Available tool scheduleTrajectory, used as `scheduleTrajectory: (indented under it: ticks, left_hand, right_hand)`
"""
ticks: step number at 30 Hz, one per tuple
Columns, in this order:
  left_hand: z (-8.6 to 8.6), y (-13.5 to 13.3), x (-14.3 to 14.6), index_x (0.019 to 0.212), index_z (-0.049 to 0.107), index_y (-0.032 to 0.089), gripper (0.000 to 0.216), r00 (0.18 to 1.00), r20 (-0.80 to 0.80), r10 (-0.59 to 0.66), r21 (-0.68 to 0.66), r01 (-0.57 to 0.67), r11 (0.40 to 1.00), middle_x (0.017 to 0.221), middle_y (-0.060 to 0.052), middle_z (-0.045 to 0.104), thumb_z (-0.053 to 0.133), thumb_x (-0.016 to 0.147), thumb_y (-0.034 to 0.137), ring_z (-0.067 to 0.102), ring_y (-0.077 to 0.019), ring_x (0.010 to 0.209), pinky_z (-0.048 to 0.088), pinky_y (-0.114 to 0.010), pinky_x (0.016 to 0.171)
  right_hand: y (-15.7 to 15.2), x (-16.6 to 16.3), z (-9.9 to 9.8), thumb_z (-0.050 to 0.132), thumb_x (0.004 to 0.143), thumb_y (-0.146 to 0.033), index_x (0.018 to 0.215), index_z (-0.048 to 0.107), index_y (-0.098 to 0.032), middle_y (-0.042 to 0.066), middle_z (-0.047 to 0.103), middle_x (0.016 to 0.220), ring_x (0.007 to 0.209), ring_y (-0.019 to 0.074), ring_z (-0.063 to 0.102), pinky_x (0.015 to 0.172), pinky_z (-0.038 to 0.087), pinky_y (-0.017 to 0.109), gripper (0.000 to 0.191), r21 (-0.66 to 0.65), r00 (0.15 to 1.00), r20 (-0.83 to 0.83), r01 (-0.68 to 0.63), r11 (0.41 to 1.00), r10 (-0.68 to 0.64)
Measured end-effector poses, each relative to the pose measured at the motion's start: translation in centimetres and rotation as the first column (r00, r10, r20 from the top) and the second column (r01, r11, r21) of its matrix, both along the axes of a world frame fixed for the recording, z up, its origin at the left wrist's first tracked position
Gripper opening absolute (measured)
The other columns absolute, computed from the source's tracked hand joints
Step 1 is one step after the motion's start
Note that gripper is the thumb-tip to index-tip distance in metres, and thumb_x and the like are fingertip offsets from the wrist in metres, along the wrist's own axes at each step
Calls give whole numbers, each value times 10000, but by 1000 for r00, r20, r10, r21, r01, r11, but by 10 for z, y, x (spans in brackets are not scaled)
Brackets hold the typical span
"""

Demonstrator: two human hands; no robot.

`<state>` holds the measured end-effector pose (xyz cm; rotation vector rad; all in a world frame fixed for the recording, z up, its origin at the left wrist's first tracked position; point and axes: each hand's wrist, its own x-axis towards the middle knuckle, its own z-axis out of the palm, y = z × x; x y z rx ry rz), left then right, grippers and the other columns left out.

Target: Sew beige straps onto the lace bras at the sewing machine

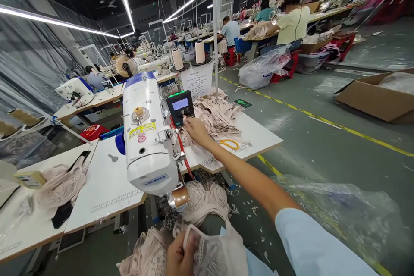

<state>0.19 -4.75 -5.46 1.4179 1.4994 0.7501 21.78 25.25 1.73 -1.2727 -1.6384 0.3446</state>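
Observation:
My left hand (181, 253) is closed on the edge of a pale beige lace bra (223, 250) low in the view, over my lap. More of the lace bra fabric hangs around the machine's narrow arm end. My right hand (196, 131) reaches to the dark control panel (180, 108) with its lit screen; a fingertip touches its buttons, the other fingers curled. The white and blue sewing machine (147, 133) stands left of that hand. Behind the hand lies a heap of beige straps (216, 114), with orange-handled scissors (229, 143) on the tabletop.
Thread cones (199, 51) stand behind the machine. At left, a beige garment (63, 185) and a dark phone-like object (63, 214) lie on the adjoining table. Clear plastic sheeting (343, 211) and a cardboard box (371, 97) are on the floor at right. Co-workers sit farther back.

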Motion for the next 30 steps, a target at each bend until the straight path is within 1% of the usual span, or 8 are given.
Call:
scheduleTrajectory:
  ticks: [3, 6, 10, 15, 18, 21, 23, 30]
  left_hand:
    - [17, 6, -2, 787, 684, 169, 506, 995, 47, 93, 61, -96, 994, 768, -49, 664, 518, 858, 642, 583, -225, 773, 460, -280, 706]
    - [35, 8, -8, 776, 699, 163, 445, 995, 23, 93, 122, -95, 988, 698, -32, 642, 548, 873, 570, 568, -189, 687, 444, -251, 633]
    - [46, 6, -11, 898, 741, 162, 356, 999, 30, 33, 177, -38, 983, 703, -23, 667, 573, 886, 476, 571, -160, 645, 443, -233, 601]
    - [39, 7, -1, 1153, 672, 154, 403, 993, 113, -46, 45, 41, 998, 893, -59, 691, 644, 853, 422, 610, -170, 761, 483, -238, 657]
    - [30, 12, 2, 1259, 600, 152, 518, 970, 211, -123, -113, 150, 982, 988, -88, 669, 692, 817, 407, 615, -190, 839, 498, -254, 693]
    - [22, 17, 0, 888, 695, 129, 308, 938, 225, -266, -155, 303, 940, 821, -43, 604, 643, 851, 431, 554, -145, 723, 443, -223, 628]
    - [19, 18, -2, 707, 631, 127, 371, 926, 218, -309, -122, 340, 932, 746, -17, 528, 603, 874, 457, 493, -128, 690, 394, -216, 604]
    - [18, 18, -3, 741, 559, 139, 389, 919, 314, -239, -226, 317, 921, 677, 23, 459, 538, 901, 493, 402, -104, 626, 317, -207, 564]
  right_hand:
    - [-37, 1, -6, 232, 1012, -415, 1083, 543, -173, 67, 696, 916, 695, 178, 599, 590, 463, 285, 401, -104, 989, -139, -65, 992, 50]
    - [-103, -9, -31, 278, 997, -484, 1140, 485, -200, 16, 682, 828, 536, 129, 537, 462, 414, 240, 379, -230, 925, -351, -239, 944, 148]
    - [-192, -27, -68, 605, 879, -472, 1194, 452, -254, -9, 655, 853, 533, 91, 495, 466, 383, 203, 413, -298, 570, -813, -584, 755, 120]
    - [-248, -41, -80, 779, 747, -387, 1306, 352, -317, -28, 609, 849, 598, 103, 529, 500, 403, 203, 707, -238, 342, -937, -771, 591, 68]
    - [-257, -44, -77, 784, 742, -378, 1324, 352, -315, -33, 593, 800, 611, 112, 532, 514, 407, 210, 728, -253, 329, -944, -789, 560, 37]
    - [-257, -46, -79, 788, 729, -367, 1287, 411, -302, -30, 592, 808, 605, 106, 520, 495, 391, 202, 677, -303, 352, -935, -738, 603, -39]
    - [-255, -47, -83, 791, 719, -358, 1240, 461, -288, -28, 592, 812, 607, 106, 517, 499, 399, 205, 620, -347, 371, -924, -700, 624, -97]
    - [-249, -45, -107, 736, 778, -378, 1159, 531, -309, -28, 620, 870, 652, 115, 551, 595, 468, 226, 438, -437, 421, -884, -591, 678, -202]
